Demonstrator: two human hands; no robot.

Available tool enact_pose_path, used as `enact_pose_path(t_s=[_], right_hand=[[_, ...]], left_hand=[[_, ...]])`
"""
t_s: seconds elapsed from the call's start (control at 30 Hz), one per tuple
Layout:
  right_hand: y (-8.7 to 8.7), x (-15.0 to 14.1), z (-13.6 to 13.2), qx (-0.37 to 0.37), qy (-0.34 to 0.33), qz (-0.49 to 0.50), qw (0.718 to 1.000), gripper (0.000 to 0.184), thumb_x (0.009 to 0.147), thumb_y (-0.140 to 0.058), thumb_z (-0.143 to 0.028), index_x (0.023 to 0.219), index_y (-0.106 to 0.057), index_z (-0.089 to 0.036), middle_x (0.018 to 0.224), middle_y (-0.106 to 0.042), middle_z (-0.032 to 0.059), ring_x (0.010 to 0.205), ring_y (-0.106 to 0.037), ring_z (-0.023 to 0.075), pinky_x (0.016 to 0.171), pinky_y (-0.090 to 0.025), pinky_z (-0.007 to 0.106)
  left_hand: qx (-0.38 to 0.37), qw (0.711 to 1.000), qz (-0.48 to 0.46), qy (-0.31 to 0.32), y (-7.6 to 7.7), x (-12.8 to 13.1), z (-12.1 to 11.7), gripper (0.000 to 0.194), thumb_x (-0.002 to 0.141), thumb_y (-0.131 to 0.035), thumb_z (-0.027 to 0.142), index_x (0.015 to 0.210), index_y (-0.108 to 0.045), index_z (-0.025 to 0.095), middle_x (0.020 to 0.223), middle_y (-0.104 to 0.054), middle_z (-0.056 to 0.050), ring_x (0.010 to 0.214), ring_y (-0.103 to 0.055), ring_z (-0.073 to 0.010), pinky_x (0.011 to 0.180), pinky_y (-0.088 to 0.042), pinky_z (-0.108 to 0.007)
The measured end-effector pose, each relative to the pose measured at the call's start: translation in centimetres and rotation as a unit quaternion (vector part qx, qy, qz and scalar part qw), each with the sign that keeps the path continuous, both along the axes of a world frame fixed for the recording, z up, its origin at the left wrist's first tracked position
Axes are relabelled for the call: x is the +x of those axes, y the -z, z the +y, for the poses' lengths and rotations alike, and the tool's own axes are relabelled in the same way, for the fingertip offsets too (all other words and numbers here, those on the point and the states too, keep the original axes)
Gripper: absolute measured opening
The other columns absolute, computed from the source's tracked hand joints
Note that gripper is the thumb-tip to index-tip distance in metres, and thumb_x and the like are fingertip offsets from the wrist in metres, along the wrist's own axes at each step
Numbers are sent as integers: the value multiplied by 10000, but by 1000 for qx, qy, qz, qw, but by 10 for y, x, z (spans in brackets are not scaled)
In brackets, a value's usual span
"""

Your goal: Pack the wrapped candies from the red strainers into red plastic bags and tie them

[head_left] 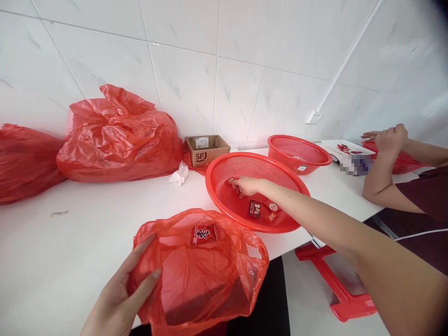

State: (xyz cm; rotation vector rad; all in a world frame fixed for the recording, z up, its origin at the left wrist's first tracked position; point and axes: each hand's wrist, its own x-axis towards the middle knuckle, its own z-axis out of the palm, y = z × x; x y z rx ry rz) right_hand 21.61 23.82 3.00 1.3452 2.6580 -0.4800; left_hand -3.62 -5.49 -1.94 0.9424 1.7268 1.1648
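- the left hand touches the left side of the open bag, thumb and fingers moderately spread.
- the right hand reaches inside the near basket, fingers curled over small packets by its left wall; whether they grip any, i cannot tell.
- a dark packet lies nearer the basket's front wall, apart from the fingertips.
- a red packet shows in the bag, towards its far rim.
- the bag reaches the table's front edge; open tabletop spreads left of it.
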Motion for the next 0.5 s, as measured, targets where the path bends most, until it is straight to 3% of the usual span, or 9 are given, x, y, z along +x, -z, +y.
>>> enact_pose_path(t_s=[0.1, 0.2, 0.27, 0.3, 0.37, 0.4, 0.47, 0.5], right_hand=[[-7, 5, -2, -39, 2, 35, 999, 148, 713, -664, -78, 833, -657, -165, 930, -709, 95, 845, -671, 238, 763, -512, 354], [-34, 4, -19, -85, -7, 130, 988, 160, 876, -541, -177, 1026, -597, -169, 986, -717, 79, 822, -688, 172, 737, -541, 307], [-52, -3, -43, -173, -20, 256, 951, 223, 911, -509, -219, 1130, -532, -184, 990, -717, 61, 781, -697, 140, 708, -557, 285], [-58, -7, -59, -234, -26, 316, 919, 242, 900, -532, -220, 1139, -518, -187, 960, -718, 50, 752, -700, 136, 689, -562, 283], [-62, -18, -93, -347, -30, 355, 868, 228, 865, -570, -177, 1088, -523, -186, 860, -711, 21, 672, -697, 132, 627, -560, 268], [-61, -24, -110, -384, -28, 336, 860, 203, 867, -556, -152, 1064, -523, -183, 822, -703, 11, 640, -692, 128, 594, -554, 255], [-56, -35, -134, -393, -18, 277, 877, 181, 882, -522, -131, 1057, -524, -178, 811, -700, 16, 587, -679, 121, 524, -531, 225], [-53, -39, -139, -361, -14, 257, 896, 196, 889, -517, -135, 1079, -526, -180, 846, -707, 30, 565, -670, 116, 492, -515, 213]], left_hand=[[2, 1000, 1, -6, 0, 0, 0, 787, 734, -700, 544, 1448, -435, 343, 1345, -620, -8, 1231, -567, -329, 946, -548, -363], [7, 1000, 1, -3, 2, -3, 2, 737, 758, -683, 546, 1432, -450, 364, 1449, -529, 9, 1306, -506, -295, 961, -530, -305], [9, 1000, -18, -6, 1, -3, 4, 731, 766, -678, 549, 1432, -453, 347, 1476, -500, -6, 1317, -498, -281, 949, -529, -271], [9, 999, -37, -10, 0, -2, 6, 748, 766, -681, 546, 1440, -443, 327, 1471, -505, -27, 1299, -517, -287, 939, -535, -276], [9, 996, -83, -17, -5, 2, 8, 804, 752, -702, 534, 1462, -412, 292, 1427, -549, -69, 1213, -588, -306, 903, -560, -308], [11, 994, -105, -22, -9, 5, 10, 829, 744, -714, 526, 1471, -397, 283, 1400, -573, -79, 1168, -617, -309, 885, -570, -320], [21, 990, -136, -30, -15, 12, 12, 866, 729, -738, 501, 1483, -374, 277, 1370, -598, -79, 1121, -642, -301, 866, -576, -319], [26, 989, -145, -34, -18, 14, 12, 875, 722, -748, 489, 1483, -375, 275, 1358, -607, -76, 1114, -645, -293, 861, -575, -306]])
